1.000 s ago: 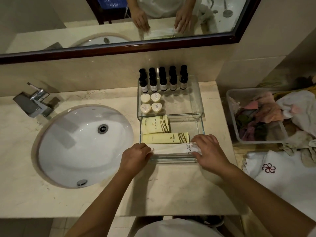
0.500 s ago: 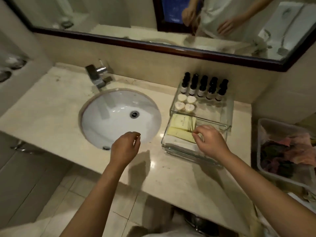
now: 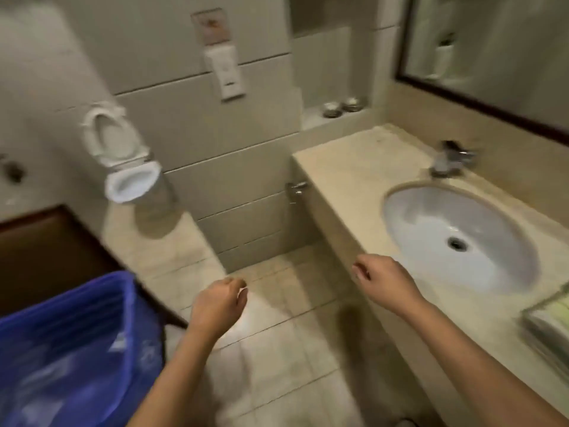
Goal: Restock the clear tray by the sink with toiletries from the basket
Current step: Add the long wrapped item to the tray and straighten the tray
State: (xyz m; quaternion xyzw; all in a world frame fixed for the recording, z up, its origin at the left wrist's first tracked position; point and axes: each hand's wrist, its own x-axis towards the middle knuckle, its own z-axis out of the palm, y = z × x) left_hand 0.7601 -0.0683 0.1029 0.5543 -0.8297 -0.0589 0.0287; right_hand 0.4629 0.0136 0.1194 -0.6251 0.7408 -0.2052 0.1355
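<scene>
Neither grip is closed on anything. The left hand (image 3: 220, 306) is held in the air above the tiled floor (image 3: 277, 349), its fingers loosely curled inward and nothing carried; a small pale spot at the fingertips is too blurred to be identified. The right hand (image 3: 385, 282) is held just beside the front edge of the tabletop (image 3: 354, 167), near the sink (image 3: 455, 217), its fingers likewise slackly bent, thumb and forefinger apart, with no object touched. The clear tray (image 3: 545, 331) is found at the far right edge of the view, set on the tabletop to the right of the sink and cut off by the frame; pale yellowish packets can be made out inside it, though blurred. A faucet (image 3: 451, 158) is mounted behind the sink. A blue bag-lined bin (image 3: 70, 349) is seen at lower left, near the left forearm.
</scene>
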